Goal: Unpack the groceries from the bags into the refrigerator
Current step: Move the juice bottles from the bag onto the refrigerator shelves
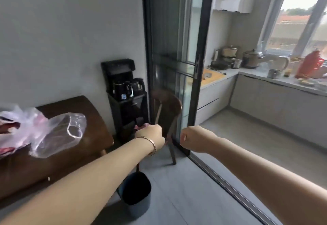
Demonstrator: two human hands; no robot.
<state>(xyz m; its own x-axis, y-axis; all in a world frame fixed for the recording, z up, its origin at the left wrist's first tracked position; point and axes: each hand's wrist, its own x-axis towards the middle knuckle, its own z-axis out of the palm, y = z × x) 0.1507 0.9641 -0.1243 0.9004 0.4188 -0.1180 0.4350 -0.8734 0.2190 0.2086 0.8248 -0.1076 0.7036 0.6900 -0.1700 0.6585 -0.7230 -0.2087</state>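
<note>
Out front at arm's length, the left hand (pixel 150 136) is balled up with its knuckles turned away and a bracelet (pixel 153 144) on the wrist. A scrap of something pink (pixel 141 127) peeks past the fingers, but whether the hand holds it I cannot tell. Just beside it the right hand (pixel 192 139) is curled tight too, palm side hidden, so no telling what, if anything, is in there. Right beyond both fists stands a dark wooden chair (pixel 168 108), tucked near the dark frame of a sliding glass door (pixel 200 65). Under the left forearm, a dark blue bin (pixel 141 205) sits on the grey floor. Left of the chair, a black drinks machine (pixel 123 86) with kettles stands against the wall. Further left, the plastic bags (pixel 44 131) lie on a brown table (pixel 79 104), well apart from either hand — red and pink show through the film. Off right, through the doorway, a kitchen counter (pixel 256 77) is crowded with pots and a red flask (pixel 309 65).
</note>
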